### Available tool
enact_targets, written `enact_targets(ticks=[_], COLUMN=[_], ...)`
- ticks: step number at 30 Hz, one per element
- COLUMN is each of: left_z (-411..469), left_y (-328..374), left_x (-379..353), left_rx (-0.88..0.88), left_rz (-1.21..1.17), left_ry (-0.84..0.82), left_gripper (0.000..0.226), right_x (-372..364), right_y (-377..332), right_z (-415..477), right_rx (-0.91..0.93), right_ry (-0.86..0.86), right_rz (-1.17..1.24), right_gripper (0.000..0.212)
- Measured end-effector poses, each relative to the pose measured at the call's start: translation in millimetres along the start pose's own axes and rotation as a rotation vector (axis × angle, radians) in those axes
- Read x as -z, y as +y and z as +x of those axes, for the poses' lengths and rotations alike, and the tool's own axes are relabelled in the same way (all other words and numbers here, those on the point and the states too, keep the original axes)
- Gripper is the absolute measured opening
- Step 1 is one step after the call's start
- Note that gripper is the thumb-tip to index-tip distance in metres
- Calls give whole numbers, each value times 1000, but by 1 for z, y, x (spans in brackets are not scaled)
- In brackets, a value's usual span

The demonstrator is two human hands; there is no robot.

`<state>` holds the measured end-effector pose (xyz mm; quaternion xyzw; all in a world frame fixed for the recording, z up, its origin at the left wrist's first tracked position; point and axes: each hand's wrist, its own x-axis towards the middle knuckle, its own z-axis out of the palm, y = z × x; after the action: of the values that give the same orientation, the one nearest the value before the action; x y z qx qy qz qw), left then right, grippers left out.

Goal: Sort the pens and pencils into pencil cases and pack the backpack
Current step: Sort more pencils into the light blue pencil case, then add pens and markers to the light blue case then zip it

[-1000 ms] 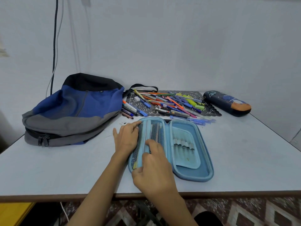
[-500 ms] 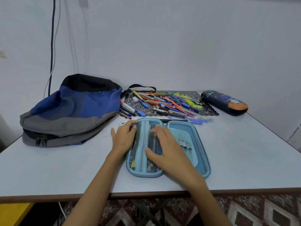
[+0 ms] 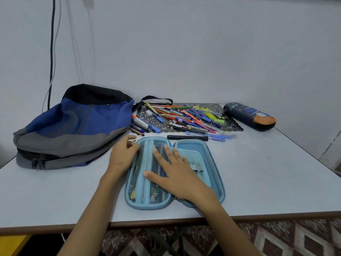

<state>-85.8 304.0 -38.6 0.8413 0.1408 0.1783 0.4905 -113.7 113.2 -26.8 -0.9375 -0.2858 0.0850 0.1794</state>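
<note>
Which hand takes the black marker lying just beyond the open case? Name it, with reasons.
Probably right hand: flat on the blue case, its fingers point toward the black marker; left hand rests at the case's left rim.

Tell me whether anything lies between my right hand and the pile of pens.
Yes. A black marker lies crosswise just past the far rim of the open blue case, between your right hand and the pile of pens.

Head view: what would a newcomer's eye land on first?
The open light blue pencil case in the near middle, with the right hand flat on its mesh pocket and the left hand at its left rim. Behind it lies a colourful pile of pens; to the left, a blue-grey backpack.
</note>
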Motion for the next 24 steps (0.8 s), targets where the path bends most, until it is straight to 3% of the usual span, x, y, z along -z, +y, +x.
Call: enact_targets(ticks=[11,14,16,18,21,24], left_z=[6,10,14,16,15,13], left_y=[-13,-24,-33,-38,-37,-34], left_x=[13,17,16,16,17,16], left_rx=[-76,-146,-202,-227,-269,-272], left_rz=[33,218,352,426,558,692], left_ry=[46,8,-80,-141,-218,-282], left_gripper=[35,48,44,38,42,48], right_x=[20,53,75,88,91,86], right_y=[-4,14,39,74,125,154], right_z=[8,21,35,49,61,59], right_rx=[51,48,-31,-154,-323,-333], right_ry=[-25,197,377,503,540,484], right_rz=[159,246,261,242,104,41], right_gripper=[80,54,32,25,27,23])
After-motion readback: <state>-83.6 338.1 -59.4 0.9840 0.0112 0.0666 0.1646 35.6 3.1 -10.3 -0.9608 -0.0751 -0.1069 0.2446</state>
